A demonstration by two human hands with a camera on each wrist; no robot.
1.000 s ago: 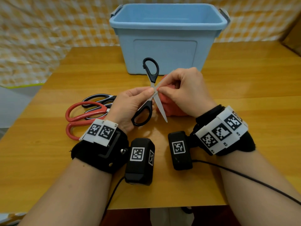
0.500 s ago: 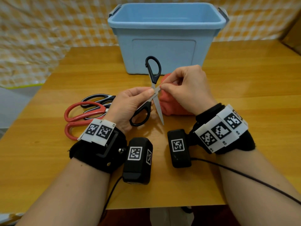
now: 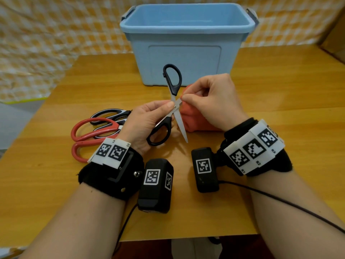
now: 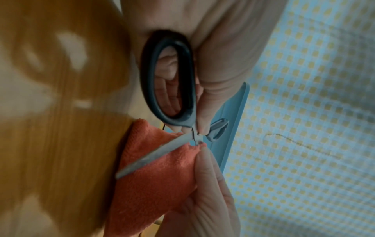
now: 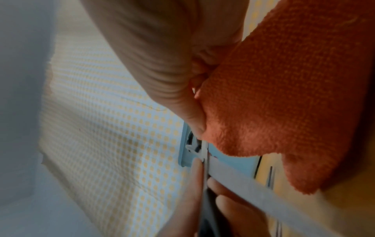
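Black-handled scissors [image 3: 172, 82] are spread wide above the wooden table [image 3: 280, 101]. My left hand [image 3: 149, 118] pinches them at the pivot, one handle loop [image 4: 168, 80] lying against the palm. One blade [image 3: 182, 128] points down toward me. My right hand [image 3: 211, 101] pinches an orange cloth [image 3: 196, 122] against the other blade close to the pivot. In the left wrist view the orange cloth [image 4: 154, 176] hangs behind the bare blade [image 4: 154, 154]. The right wrist view shows the orange cloth [image 5: 284, 96] draped under my thumb and the blade [image 5: 253, 181] running below it.
A light blue plastic bin [image 3: 186, 40] stands open at the back of the table. Red-handled scissors [image 3: 89, 135] and a black-and-white-handled pair [image 3: 110, 114] lie to the left of my left hand. A checked yellow cloth [image 3: 56, 34] hangs behind the table.
The scissors have turned a little more upright. My right hand with the cloth has lifted slightly and works nearer the pivot. The left hand's pinch has held.
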